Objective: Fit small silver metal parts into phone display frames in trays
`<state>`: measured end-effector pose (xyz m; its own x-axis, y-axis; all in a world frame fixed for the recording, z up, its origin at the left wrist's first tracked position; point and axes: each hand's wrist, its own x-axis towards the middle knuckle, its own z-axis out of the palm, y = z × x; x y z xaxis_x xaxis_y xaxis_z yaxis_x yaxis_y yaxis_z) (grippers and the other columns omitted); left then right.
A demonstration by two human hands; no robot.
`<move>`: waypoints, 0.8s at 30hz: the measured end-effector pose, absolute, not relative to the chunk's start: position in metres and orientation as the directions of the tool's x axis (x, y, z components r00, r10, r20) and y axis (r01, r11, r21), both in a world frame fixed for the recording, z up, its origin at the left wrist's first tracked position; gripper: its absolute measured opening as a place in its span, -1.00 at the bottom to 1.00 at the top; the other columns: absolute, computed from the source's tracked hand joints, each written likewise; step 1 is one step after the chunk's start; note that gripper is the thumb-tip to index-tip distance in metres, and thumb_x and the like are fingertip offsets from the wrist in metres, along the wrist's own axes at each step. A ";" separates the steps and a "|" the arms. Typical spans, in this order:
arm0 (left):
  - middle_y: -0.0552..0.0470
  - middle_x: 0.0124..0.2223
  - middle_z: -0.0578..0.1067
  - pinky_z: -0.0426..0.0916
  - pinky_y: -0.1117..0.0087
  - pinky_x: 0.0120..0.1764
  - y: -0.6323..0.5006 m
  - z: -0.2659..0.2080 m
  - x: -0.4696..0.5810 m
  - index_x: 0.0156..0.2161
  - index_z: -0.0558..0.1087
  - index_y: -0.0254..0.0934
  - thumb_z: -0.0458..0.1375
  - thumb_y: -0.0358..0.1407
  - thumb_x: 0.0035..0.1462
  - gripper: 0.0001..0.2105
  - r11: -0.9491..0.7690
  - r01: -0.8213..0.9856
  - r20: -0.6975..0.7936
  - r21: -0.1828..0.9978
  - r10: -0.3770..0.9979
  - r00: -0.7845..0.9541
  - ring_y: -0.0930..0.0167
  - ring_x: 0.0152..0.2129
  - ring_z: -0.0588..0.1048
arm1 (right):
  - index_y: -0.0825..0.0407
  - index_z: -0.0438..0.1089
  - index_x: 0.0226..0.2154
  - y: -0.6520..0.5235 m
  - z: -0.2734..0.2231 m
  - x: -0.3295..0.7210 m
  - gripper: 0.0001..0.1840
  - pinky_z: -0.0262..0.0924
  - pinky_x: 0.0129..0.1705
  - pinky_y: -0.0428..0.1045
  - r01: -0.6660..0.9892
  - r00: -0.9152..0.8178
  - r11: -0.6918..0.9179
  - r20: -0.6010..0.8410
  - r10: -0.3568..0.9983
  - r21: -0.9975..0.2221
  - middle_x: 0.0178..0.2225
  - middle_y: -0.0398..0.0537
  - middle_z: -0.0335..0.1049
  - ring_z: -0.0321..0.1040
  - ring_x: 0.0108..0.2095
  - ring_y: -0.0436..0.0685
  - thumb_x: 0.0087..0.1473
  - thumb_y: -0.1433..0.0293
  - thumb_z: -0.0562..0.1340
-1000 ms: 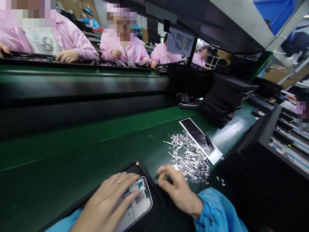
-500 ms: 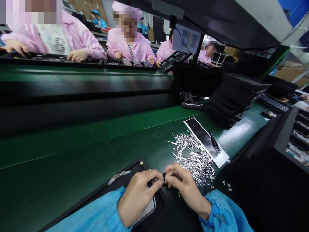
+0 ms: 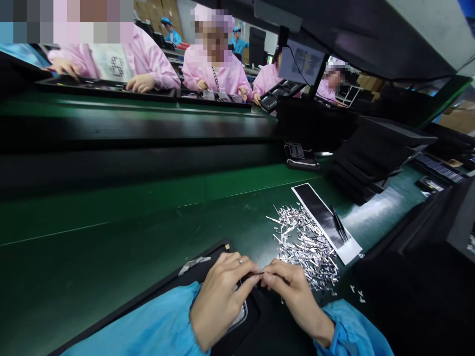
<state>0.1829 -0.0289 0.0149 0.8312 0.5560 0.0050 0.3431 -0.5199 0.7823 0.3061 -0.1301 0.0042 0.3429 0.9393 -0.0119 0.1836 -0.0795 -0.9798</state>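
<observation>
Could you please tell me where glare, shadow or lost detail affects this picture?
Head view: pale glare on the green table beside the tweezers; head view: deep shadow mutes the stack of black trays; head view: detail too fine to identify what the left hand and right hand pinch, if anything.

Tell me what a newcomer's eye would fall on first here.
Probably the heap of silvery pieces on the green bench, beside a white-edged dark strip bearing tweezers. Nearer, the left hand and right hand meet, seemingly pinching a thin dark piece. Across the bench are people in pink.
</observation>
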 end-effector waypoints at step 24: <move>0.10 -0.47 0.44 0.24 0.40 -0.37 -0.019 0.039 0.129 -0.45 0.36 -0.22 -0.14 -0.33 0.14 -0.74 -0.794 0.370 0.222 0.482 0.519 0.825 0.40 -0.49 0.39 | 0.06 0.27 -0.22 -0.143 0.002 0.287 -0.81 0.11 -0.22 -0.05 0.589 0.155 0.085 0.215 0.964 -0.804 -0.40 -0.08 0.25 0.20 -0.33 0.03 0.12 0.41 0.01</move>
<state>0.1286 -0.0186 0.0391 0.8252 0.5192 0.2223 0.3700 -0.7943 0.4818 0.2866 -0.1427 0.0016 0.1548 0.9643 0.2147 0.5885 0.0845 -0.8040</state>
